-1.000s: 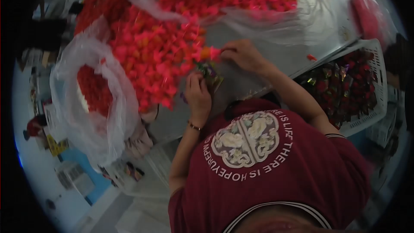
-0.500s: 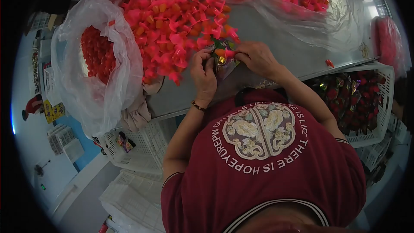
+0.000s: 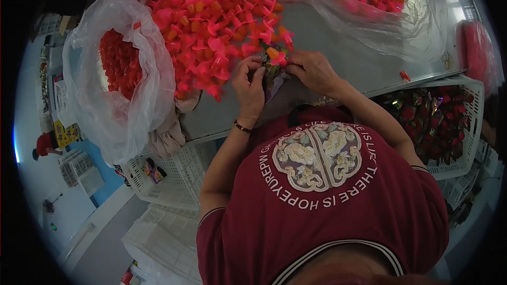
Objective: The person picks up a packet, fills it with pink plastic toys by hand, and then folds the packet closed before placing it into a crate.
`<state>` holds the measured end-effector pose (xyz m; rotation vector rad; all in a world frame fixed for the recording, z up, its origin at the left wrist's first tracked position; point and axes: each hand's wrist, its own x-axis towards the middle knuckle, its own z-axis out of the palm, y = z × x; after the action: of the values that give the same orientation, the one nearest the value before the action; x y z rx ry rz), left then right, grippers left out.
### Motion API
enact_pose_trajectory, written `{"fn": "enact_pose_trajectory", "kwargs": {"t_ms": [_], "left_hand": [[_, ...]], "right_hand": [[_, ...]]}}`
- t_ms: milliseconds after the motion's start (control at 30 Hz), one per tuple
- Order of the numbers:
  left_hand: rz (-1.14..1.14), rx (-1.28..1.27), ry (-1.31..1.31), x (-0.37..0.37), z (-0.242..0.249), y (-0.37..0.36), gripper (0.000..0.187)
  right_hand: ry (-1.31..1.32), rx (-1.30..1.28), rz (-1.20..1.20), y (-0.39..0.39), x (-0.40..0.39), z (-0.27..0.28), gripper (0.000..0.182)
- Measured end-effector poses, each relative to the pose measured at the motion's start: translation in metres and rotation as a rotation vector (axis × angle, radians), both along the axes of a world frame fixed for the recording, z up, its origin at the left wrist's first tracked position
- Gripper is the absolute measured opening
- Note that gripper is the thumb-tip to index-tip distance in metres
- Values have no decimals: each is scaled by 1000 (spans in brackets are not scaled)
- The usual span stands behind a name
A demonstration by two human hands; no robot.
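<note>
My left hand (image 3: pixel 249 87) pinches the upper left edge of a small printed plastic packet (image 3: pixel 270 80), its dark and green print partly hidden by the fingers. From the right, my right hand (image 3: pixel 314 71) has its thumb and fingertips closed on a pink-and-orange pacifier-shaped piece (image 3: pixel 274 55) at the packet's top. Just beyond both hands spreads a big pile of the same pink and orange pieces (image 3: pixel 211 37), its near edge close to my left fingers. Both hands are over the near edge of the metal table (image 3: pixel 354 68).
Left of the pile stands a clear plastic bag (image 3: pixel 153 121) holding red pieces (image 3: pixel 120 63). Clear sheeting (image 3: pixel 369 37) lies under the far pile. At right, a white crate (image 3: pixel 475 111) holds dark red wrapped items. A loose red piece (image 3: pixel 404 76) lies near the edge. White crates (image 3: pixel 158 243) stand below left.
The pacifier-shaped piece has turned and shifted slightly up at the packet's mouth, its orange end now more visible. Both hands stay nearly in place. A person in red at far left has moved.
</note>
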<state>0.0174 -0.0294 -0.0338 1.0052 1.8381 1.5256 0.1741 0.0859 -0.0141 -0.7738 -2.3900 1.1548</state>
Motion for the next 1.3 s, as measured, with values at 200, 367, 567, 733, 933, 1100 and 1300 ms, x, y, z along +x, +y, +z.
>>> {"fn": "enact_pose_trajectory", "kwargs": {"t_ms": [200, 367, 567, 733, 933, 1100, 1300], "left_hand": [[-23, 25, 77, 3, 7, 1, 7], [-6, 39, 15, 3, 4, 1, 7], [-20, 97, 119, 2, 9, 2, 6], [-86, 97, 320, 3, 30, 1, 8], [-140, 217, 460, 3, 41, 7, 9], [-162, 240, 409, 13, 47, 20, 9], [-169, 337, 422, 19, 52, 36, 9]], "right_hand": [[-17, -43, 8, 5, -3, 2, 11], [-116, 108, 82, 4, 1, -3, 10], [-337, 583, 241, 12, 6, 22, 13], [-246, 573, 249, 21, 3, 33, 14], [-332, 372, 367, 31, 6, 50, 11], [-245, 531, 283, 26, 3, 55, 13], [-160, 386, 88, 30, 1, 61, 11]]}}
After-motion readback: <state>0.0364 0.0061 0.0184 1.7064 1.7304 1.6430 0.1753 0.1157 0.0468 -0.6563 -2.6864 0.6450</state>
